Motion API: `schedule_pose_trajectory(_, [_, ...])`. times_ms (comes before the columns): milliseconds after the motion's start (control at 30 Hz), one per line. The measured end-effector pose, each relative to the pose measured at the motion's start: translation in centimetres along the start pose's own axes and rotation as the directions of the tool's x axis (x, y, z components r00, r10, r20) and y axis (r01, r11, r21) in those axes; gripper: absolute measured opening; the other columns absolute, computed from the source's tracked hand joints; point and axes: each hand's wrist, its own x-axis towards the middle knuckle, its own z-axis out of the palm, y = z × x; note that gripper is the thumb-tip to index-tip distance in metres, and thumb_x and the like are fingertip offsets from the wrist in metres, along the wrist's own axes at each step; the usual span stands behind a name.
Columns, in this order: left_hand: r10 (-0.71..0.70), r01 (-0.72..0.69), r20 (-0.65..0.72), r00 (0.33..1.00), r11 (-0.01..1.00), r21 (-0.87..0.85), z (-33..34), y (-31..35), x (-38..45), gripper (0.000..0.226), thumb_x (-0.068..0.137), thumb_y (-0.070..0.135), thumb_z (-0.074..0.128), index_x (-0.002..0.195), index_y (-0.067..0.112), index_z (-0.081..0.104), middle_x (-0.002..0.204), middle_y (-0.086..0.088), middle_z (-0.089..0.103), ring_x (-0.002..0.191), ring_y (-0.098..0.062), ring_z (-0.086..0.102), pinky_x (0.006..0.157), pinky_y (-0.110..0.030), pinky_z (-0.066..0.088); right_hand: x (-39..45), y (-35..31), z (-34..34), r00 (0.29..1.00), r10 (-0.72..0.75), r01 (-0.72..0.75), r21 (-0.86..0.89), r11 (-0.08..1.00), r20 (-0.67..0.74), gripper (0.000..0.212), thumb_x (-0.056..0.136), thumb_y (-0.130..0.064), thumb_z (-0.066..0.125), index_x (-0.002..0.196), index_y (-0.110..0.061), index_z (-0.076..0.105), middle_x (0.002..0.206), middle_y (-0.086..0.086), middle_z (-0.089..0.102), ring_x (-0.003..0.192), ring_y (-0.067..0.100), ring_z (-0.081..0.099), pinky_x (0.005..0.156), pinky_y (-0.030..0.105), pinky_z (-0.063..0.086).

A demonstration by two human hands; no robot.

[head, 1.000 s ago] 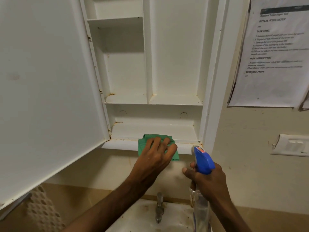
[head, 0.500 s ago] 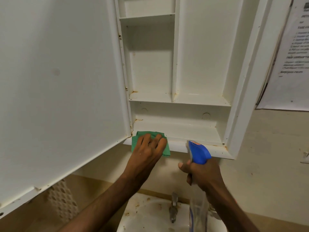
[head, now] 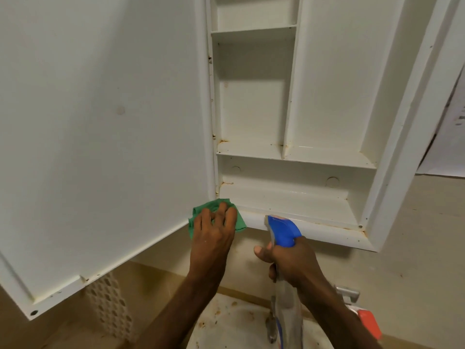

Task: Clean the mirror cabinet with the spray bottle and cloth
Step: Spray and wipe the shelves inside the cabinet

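Note:
The white mirror cabinet (head: 297,197) hangs on the wall with its door (head: 100,137) swung open to the left. A green cloth (head: 201,210) lies against the cabinet's lower front rim at its left corner, by the door hinge. My left hand (head: 214,230) presses the cloth there, fingers spread over it. My right hand (head: 289,263) grips the neck of a clear spray bottle with a blue head (head: 283,231), held upright just below the rim, nozzle toward the left.
Rust stains mark the shelf corners and lower rim (head: 334,227). A stained sink (head: 234,323) with a metal tap (head: 270,326) sits below. A white perforated basket (head: 108,306) stands at lower left. A paper sheet (head: 450,137) hangs on the right wall.
My left hand has slid the cloth leftward along the lower rim to the hinge corner. The view has turned left. My right hand still holds the bottle upright.

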Motion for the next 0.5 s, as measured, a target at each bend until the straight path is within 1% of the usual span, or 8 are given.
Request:
schedule_pose_trajectory(100, [-0.093,0.093,0.010,0.996,0.996,0.015,0.1,0.8,-0.1,0.051,0.063,0.008,0.083,0.108,0.009,0.060,0.109,-0.014,0.064,0.085,-0.030,0.059,0.072,-0.044,0.054,0.3,-0.6,0.9,1.000,0.001,-0.001,-0.005,1.000,0.014,0.019,0.080,-0.015,0.078,0.082,-0.007,0.061,0.055,0.003,0.059,0.041,0.008,0.056,0.050,0.024,0.050])
schedule_pose_trajectory(200, [-0.190,0.191,0.024,0.981,0.981,-0.036,-0.1,1.7,0.3,0.043,0.069,0.005,0.078,0.107,0.007,0.057,0.100,-0.014,0.063,0.080,-0.028,0.056,0.067,-0.043,0.052,0.1,-0.9,1.2,0.999,-0.034,0.033,0.029,0.999,0.031,0.020,0.080,-0.016,0.079,0.082,-0.010,0.060,0.059,0.002,0.059,0.041,0.008,0.056,0.049,0.022,0.050])
schedule_pose_trajectory(267, [-0.258,0.262,0.062,0.964,0.962,-0.078,-0.1,2.1,0.5,0.042,0.079,0.010,0.070,0.117,0.009,0.051,0.106,-0.014,0.060,0.090,-0.028,0.054,0.075,-0.044,0.051,-0.2,-0.8,1.1,0.998,-0.063,0.063,0.024,0.998,0.019,0.022,0.079,-0.017,0.080,0.085,-0.010,0.060,0.063,0.004,0.059,0.041,0.007,0.056,0.047,0.019,0.050])
schedule_pose_trajectory(333, [-0.298,0.307,0.094,0.950,0.946,-0.106,-0.2,2.6,0.8,0.043,0.086,0.013,0.054,0.127,0.012,0.040,0.117,-0.011,0.054,0.102,-0.026,0.047,0.086,-0.042,0.046,-0.4,-0.5,0.8,0.996,-0.092,0.091,-0.043,0.995,-0.011,0.024,0.079,-0.019,0.080,0.087,-0.011,0.059,0.066,0.005,0.060,0.042,0.005,0.055,0.046,0.016,0.048])
schedule_pose_trajectory(367, [-0.305,0.314,0.089,0.948,0.943,-0.114,-0.3,3.0,1.0,0.043,0.087,0.013,0.048,0.128,0.014,0.035,0.119,-0.010,0.052,0.105,-0.025,0.045,0.088,-0.041,0.044,-0.4,-0.3,0.6,0.994,-0.103,0.100,-0.089,0.991,-0.028,0.024,0.079,-0.021,0.080,0.087,-0.011,0.060,0.067,0.005,0.061,0.043,0.005,0.055,0.046,0.014,0.047])
schedule_pose_trajectory(433, [-0.302,0.310,0.077,0.950,0.943,-0.123,-0.9,3.9,1.4,0.042,0.087,0.016,0.044,0.127,0.016,0.031,0.123,-0.009,0.050,0.108,-0.024,0.044,0.091,-0.040,0.041,-0.5,0.1,0.0,0.989,-0.126,0.110,-0.174,0.979,-0.081,0.026,0.079,-0.026,0.080,0.087,-0.011,0.060,0.068,0.006,0.062,0.048,0.008,0.056,0.045,0.012,0.046])
schedule_pose_trajectory(467, [-0.295,0.304,0.082,0.952,0.944,-0.128,-1.2,4.4,1.6,0.043,0.088,0.018,0.044,0.127,0.016,0.029,0.126,-0.009,0.049,0.111,-0.025,0.044,0.092,-0.039,0.040,-0.5,0.3,-0.3,0.983,-0.141,0.116,-0.204,0.972,-0.113,0.026,0.079,-0.028,0.079,0.085,-0.013,0.059,0.069,0.006,0.062,0.051,0.011,0.058,0.047,0.013,0.047])
schedule_pose_trajectory(500, [-0.282,0.294,0.096,0.954,0.946,-0.137,-1.5,5.2,1.8,0.044,0.088,0.021,0.045,0.128,0.017,0.028,0.128,-0.008,0.048,0.113,-0.025,0.043,0.094,-0.039,0.039,-0.5,0.6,-0.8,0.977,-0.155,0.118,-0.230,0.966,-0.149,0.027,0.079,-0.030,0.079,0.081,-0.017,0.056,0.070,0.007,0.062,0.056,0.015,0.060,0.051,0.016,0.051])
